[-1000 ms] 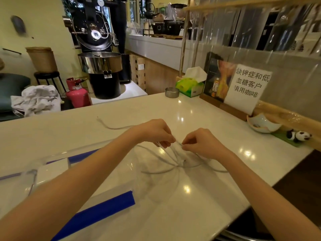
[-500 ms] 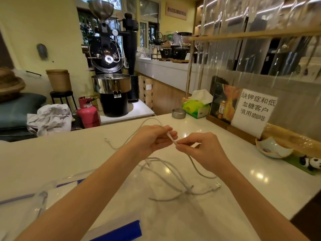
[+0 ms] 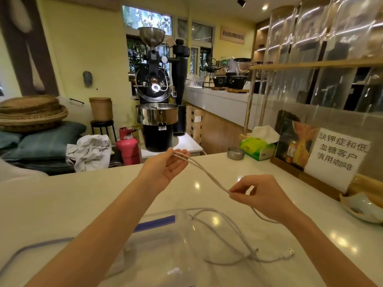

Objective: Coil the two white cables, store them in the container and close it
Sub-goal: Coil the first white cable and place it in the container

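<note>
A white cable is doubled over and stretched in the air between my hands. My left hand is raised, palm up, with the folded end pinched at its fingertips. Lower and to the right, my right hand pinches both strands between thumb and forefinger. The rest of the white cable lies in loose tangled loops on the white counter, with a USB plug at the right. The clear plastic container with a blue clip sits at the near left, partly under my left forearm.
Along the counter's right side stand a small metal dish, a green tissue box, a paper sign and a pale bowl. Beyond the counter's far edge are a coffee roaster and a pink gas cylinder.
Both hands have lifted and drawn apart, the left up and away, pulling a doubled length of cable taut. My view has tilted upward.
</note>
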Available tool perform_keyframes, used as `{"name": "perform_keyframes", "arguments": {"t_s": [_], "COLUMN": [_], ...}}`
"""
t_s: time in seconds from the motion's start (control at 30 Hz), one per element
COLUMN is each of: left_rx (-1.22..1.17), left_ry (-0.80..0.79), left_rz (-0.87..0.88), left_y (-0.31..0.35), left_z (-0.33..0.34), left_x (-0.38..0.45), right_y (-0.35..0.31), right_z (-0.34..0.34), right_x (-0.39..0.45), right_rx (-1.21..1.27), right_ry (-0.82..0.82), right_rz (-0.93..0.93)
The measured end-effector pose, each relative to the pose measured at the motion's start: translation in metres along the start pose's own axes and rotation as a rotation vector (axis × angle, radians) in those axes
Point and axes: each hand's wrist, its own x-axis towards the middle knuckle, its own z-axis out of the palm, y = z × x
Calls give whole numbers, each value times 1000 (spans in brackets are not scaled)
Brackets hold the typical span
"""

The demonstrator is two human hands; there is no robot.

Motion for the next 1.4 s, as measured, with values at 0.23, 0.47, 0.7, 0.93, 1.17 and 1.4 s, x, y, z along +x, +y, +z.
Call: {"name": "perform_keyframes", "arguments": {"t_s": [0.23, 0.47, 0.7, 0.93, 1.17, 1.4], "left_rx": [93, 373, 581, 754, 707, 318], "left_ry": [170, 82, -23, -73, 16, -72], "left_rz": [58, 52, 139, 225, 315, 358], "left_y": [15, 18, 14, 11, 13, 35], "left_z": [-38, -50, -46, -46, -54, -50], "left_x": [-6, -27, -43, -54, -63, -69], "right_y": [8, -16, -79, -108, -101, -74], "right_z": [15, 25, 48, 74, 75, 80], "right_x": [17, 42, 83, 87, 88, 111], "right_rx": [-193, -173, 170, 606, 904, 238], "right_ry": [-162, -435, -219, -341, -342, -300], "right_rz": [56, 61, -144, 30, 148, 106]}}
